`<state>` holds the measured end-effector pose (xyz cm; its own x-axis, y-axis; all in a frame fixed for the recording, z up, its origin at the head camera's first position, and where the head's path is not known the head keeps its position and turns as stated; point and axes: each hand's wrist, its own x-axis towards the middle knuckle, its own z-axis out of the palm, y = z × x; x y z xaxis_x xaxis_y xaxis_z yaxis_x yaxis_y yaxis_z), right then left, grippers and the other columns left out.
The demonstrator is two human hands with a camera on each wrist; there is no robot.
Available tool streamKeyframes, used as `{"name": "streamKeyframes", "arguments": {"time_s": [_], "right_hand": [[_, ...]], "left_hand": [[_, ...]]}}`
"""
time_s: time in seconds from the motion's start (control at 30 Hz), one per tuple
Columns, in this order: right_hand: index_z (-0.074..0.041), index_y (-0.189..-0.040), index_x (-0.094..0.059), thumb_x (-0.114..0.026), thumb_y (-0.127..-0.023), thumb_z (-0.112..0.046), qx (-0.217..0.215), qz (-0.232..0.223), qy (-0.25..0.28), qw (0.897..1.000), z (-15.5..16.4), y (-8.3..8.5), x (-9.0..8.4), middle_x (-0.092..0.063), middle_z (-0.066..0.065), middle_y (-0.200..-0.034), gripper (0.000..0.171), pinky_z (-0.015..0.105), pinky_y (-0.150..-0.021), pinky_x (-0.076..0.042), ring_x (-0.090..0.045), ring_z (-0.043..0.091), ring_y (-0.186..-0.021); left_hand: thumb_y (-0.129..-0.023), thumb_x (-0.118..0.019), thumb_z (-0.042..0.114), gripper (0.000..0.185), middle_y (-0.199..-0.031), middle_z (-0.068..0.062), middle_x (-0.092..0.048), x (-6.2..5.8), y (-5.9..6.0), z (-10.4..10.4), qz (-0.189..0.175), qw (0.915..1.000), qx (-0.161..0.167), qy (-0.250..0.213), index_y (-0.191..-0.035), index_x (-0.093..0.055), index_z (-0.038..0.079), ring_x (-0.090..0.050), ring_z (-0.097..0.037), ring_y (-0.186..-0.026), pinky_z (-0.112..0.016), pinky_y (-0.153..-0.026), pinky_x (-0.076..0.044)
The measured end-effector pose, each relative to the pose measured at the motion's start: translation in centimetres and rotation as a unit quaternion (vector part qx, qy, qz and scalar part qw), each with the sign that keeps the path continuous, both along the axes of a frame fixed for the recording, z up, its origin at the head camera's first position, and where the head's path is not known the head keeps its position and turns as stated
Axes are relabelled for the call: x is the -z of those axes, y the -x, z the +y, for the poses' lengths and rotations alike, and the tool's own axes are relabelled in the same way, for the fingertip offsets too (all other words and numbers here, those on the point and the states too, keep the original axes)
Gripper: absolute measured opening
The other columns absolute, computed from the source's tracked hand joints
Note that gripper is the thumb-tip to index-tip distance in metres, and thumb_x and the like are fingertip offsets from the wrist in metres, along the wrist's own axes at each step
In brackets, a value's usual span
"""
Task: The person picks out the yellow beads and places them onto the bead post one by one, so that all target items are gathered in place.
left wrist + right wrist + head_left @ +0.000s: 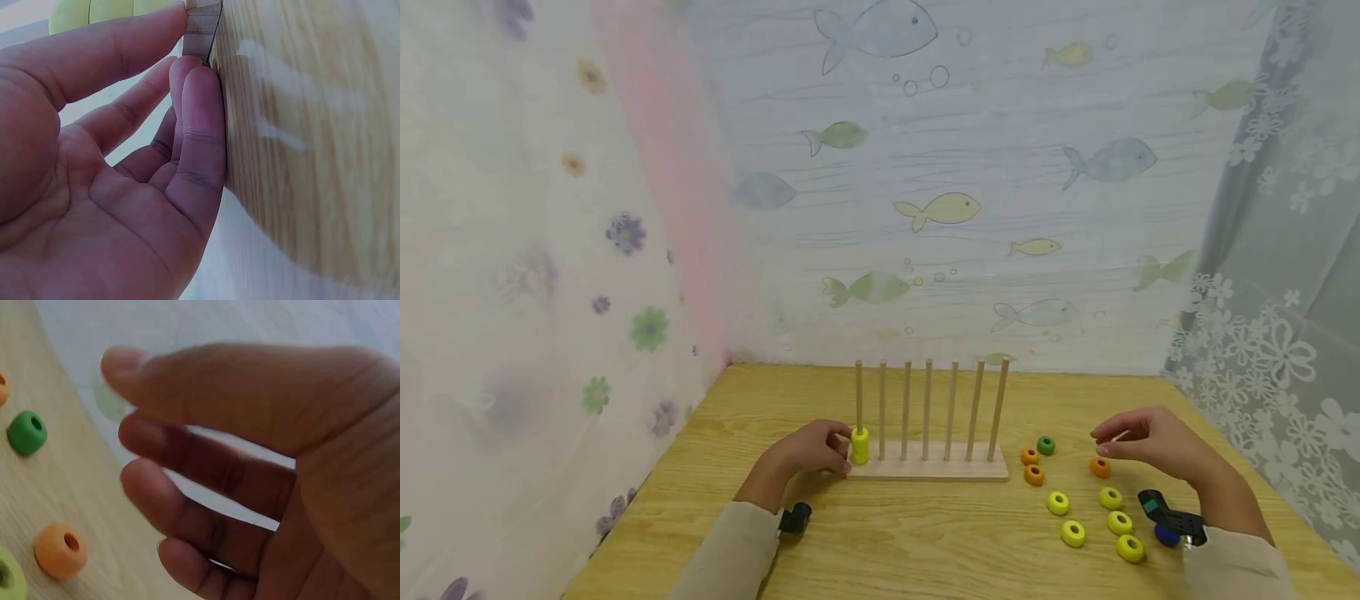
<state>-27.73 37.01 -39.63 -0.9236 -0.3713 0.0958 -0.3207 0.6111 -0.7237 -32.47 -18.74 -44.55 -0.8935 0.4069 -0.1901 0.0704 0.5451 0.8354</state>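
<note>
A wooden peg rack (928, 471) with a row of upright pegs stands on the table. Yellow beads (861, 447) are stacked at the foot of its leftmost peg. My left hand (808, 448) grips the left end of the rack's base between thumb and fingers; the base end (202, 28) shows at the fingertips in the left wrist view. Over the table at the right, my right hand (1157, 442) hovers with loosely bent fingers and holds nothing. Just below its fingertips lies an orange bead (1101, 467). In the right wrist view a green bead (27, 433) lies farther off.
Two more orange beads (1033, 475) lie right of the rack, near the green one. Several loose yellow beads (1072, 533) are spread closer to me. A blue bead (1167, 535) is partly hidden by the right wrist camera (1172, 517). Patterned curtains (955, 275) border the table.
</note>
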Motion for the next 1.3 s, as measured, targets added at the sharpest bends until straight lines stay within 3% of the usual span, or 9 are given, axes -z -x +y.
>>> {"name": "streamKeyframes", "arguments": {"time_s": [0.13,0.3,0.47,0.63,0.8,1.1,1.3], "right_hand": [[0.004,-0.126,-0.069,-0.070,-0.100,-0.019,-0.003,-0.041,-0.011,0.999,1.5,0.2,1.0,-0.073,0.018,-0.115,0.034,0.035,-0.078,-0.059,-0.071,0.010,-0.092],[0.004,-0.126,-0.069,-0.071,-0.097,-0.020,0.007,-0.123,-0.022,0.992,2.7,0.2,1.6,-0.073,0.019,-0.119,0.038,0.046,-0.078,-0.059,-0.071,0.020,-0.095],[0.011,-0.124,-0.067,-0.071,-0.097,-0.014,-0.008,-0.182,0.008,0.983,2.9,-0.1,1.9,-0.075,0.018,-0.112,0.037,0.040,-0.075,-0.061,-0.074,0.024,-0.090],[0.013,-0.118,-0.068,-0.073,-0.094,-0.009,-0.024,-0.197,0.014,0.980,3.0,0.1,2.4,-0.076,0.011,-0.101,0.033,0.034,-0.067,-0.059,-0.071,0.018,-0.078],[0.015,-0.117,-0.068,-0.072,-0.093,-0.005,-0.054,-0.217,0.021,0.975,3.0,0.4,3.2,-0.076,0.011,-0.097,0.030,0.034,-0.068,-0.059,-0.070,0.017,-0.077],[0.013,-0.116,-0.068,-0.073,-0.094,-0.005,-0.058,-0.243,0.031,0.968,2.1,0.4,3.6,-0.074,0.010,-0.088,0.029,0.036,-0.067,-0.060,-0.069,0.018,-0.073],[0.009,-0.113,-0.071,-0.075,-0.092,-0.007,-0.055,-0.241,0.024,0.969,1.3,0.3,3.3,-0.074,0.009,-0.086,0.027,0.036,-0.065,-0.059,-0.069,0.018,-0.071]], "left_hand": [[-0.087,-0.080,0.003,0.053,-0.102,-0.012,-0.064,0.1,0.0,0.1,0.001,1.0000,0.001,0.001,-0.135,-0.058,0.001,-0.059,-0.020,-0.081,-0.033,-0.069,-0.050],[-0.087,-0.080,0.002,0.053,-0.102,-0.012,-0.064,0.0,0.0,0.1,0.003,1.0000,-0.001,0.006,-0.135,-0.058,0.001,-0.059,-0.020,-0.081,-0.032,-0.069,-0.050],[-0.087,-0.080,0.002,0.054,-0.103,-0.012,-0.064,0.0,-0.1,0.1,0.002,1.0000,-0.002,0.008,-0.136,-0.058,0.001,-0.060,-0.020,-0.082,-0.032,-0.070,-0.051],[-0.087,-0.080,0.002,0.053,-0.103,-0.012,-0.064,-0.1,-0.1,0.1,0.002,1.0000,0.000,0.007,-0.136,-0.058,0.001,-0.060,-0.020,-0.082,-0.032,-0.070,-0.051],[-0.087,-0.080,0.003,0.054,-0.104,-0.012,-0.064,-0.1,-0.1,0.1,0.003,1.0000,0.002,0.005,-0.137,-0.057,0.001,-0.059,-0.020,-0.082,-0.033,-0.070,-0.050],[-0.087,-0.080,0.004,0.054,-0.103,-0.011,-0.065,0.2,0.1,0.0,0.003,1.0000,0.001,0.003,-0.136,-0.058,0.002,-0.061,-0.020,-0.082,-0.033,-0.069,-0.050],[-0.087,-0.080,0.004,0.053,-0.103,-0.012,-0.065,0.1,0.1,0.0,0.002,1.0000,0.000,0.002,-0.136,-0.059,0.002,-0.060,-0.021,-0.082,-0.033,-0.070,-0.050]]}}
